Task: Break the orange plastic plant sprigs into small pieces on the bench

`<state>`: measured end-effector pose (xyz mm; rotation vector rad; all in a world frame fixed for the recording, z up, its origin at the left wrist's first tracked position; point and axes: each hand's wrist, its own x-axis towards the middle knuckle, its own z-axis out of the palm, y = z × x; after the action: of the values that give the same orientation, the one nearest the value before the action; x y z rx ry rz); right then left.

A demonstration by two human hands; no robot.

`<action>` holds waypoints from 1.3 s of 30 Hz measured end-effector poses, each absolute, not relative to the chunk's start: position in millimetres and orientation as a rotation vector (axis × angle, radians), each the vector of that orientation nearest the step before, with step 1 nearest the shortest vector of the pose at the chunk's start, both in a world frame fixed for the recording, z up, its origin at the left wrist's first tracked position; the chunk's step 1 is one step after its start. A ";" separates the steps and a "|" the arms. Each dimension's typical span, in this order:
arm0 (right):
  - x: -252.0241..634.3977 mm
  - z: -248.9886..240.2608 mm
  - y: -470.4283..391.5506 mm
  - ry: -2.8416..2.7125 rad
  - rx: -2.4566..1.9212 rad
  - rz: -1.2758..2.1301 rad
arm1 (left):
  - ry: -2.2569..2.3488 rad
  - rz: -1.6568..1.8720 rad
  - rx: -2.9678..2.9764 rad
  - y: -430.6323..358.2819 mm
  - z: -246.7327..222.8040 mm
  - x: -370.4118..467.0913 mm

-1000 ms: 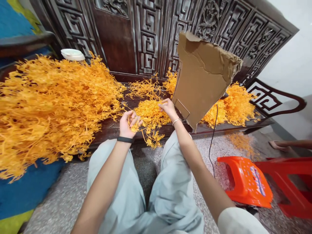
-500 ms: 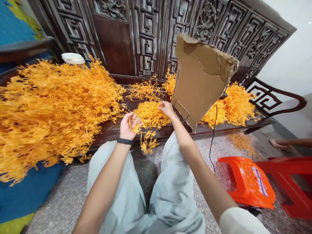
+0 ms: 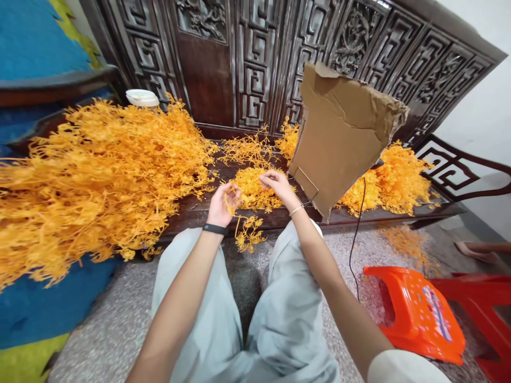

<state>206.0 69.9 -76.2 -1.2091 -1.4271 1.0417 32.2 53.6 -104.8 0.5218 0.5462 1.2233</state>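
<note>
Orange sprigs [image 3: 259, 200] lie piled near the front of the dark desk [image 3: 194, 210].
Left hand [image 3: 221, 207] curls loosely round a strand [image 3: 229, 206]; right hand [image 3: 278, 186] nearly closes its fingertips at the pile, any catch too small to tell. A dangling sprig [image 3: 249, 236] could drop if tugged. Cardboard [image 3: 339, 138] stands rightward, screening part of another heap [image 3: 401, 178].

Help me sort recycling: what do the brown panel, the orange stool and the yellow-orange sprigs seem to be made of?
Brown panel: cardboard, matt, judging by its creases and ragged edges. Orange stool: probably moulded plastic, glossy, with bright highlights on smooth curves. Yellow-orange sprigs: likely plastic, given their uniform colour; finish hard to judge.
</note>
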 end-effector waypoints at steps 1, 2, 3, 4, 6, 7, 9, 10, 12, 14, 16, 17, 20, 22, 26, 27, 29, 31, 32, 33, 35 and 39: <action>204.2 -74.2 67.1 -1.465 -1.181 1.066 | 0.554 1.222 0.524 53.7 -104.7 32.0; 202.1 -72.4 64.5 -1.510 -1.156 1.094 | 0.559 1.216 0.526 53.6 -104.3 32.0; 199.9 -71.0 62.2 -1.562 -1.133 1.124 | 0.563 1.206 0.527 53.3 -103.8 32.0; 197.7 -70.1 60.0 -1.621 -1.111 1.154 | 0.568 1.195 0.525 52.9 -103.0 32.0; 193.9 -69.4 56.4 -1.735 -1.072 1.195 | 0.579 1.187 0.514 52.0 -101.7 31.9; 192.7 -69.5 55.0 -1.778 -1.054 1.200 | 0.582 1.193 0.508 51.8 -101.2 31.6; 191.6 -70.2 53.2 -1.833 -1.018 1.181 | 0.579 1.213 0.507 51.9 -101.0 30.5; 191.6 -70.6 52.8 -1.850 -1.004 1.159 | 0.572 1.225 0.513 52.4 -101.3 29.8; 192.1 -71.2 52.9 -1.876 -0.987 1.092 | 0.557 1.238 0.528 53.7 -102.5 28.5; 192.1 -71.9 53.6 -1.893 -0.985 1.001 | 0.556 1.236 0.540 55.1 -104.1 27.8; 191.6 -72.8 54.6 -1.887 -0.997 0.885 | 0.563 1.226 0.551 56.1 -105.8 28.0; 191.3 -73.3 55.0 -1.879 -1.007 0.828 | 0.566 1.221 0.557 56.4 -106.5 28.2; 191.6 -74.2 55.4 -1.863 -1.032 0.713 | 0.566 1.221 0.565 56.7 -108.3 29.1; 192.1 -74.1 55.0 -1.890 -1.032 0.675 | 0.568 1.230 0.565 56.6 -108.7 29.3; 191.1 -73.2 53.5 -2.009 -1.021 0.637 | 0.582 1.237 0.596 55.3 -107.5 29.6; 190.2 -73.1 53.1 -2.032 -1.018 0.641 | 0.591 1.237 0.607 54.9 -106.9 29.8; 188.5 -72.6 52.5 -2.039 -1.026 0.668 | 0.611 1.235 0.616 54.4 -105.8 30.1; 187.6 -71.7 52.2 -1.977 -1.052 0.728 | 0.610 1.231 0.614 54.3 -105.0 30.4; 187.7 -71.1 52.2 -1.925 -1.061 0.764 | 0.599 1.224 0.616 54.4 -104.7 30.5; 188.0 -70.5 52.4 -1.870 -1.064 0.800 | 0.583 1.216 0.620 54.4 -104.3 30.7; 188.7 -69.8 53.0 -1.773 -1.050 0.853 | 0.542 1.191 0.632 53.7 -102.8 31.8; 186.0 -72.2 55.1 -1.659 -1.042 0.912 | 0.447 1.172 0.627 47.4 -95.9 38.6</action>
<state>186.0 55.1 -72.2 -1.0418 -1.6593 0.9121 38.6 47.4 -95.9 0.6267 0.4474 1.1718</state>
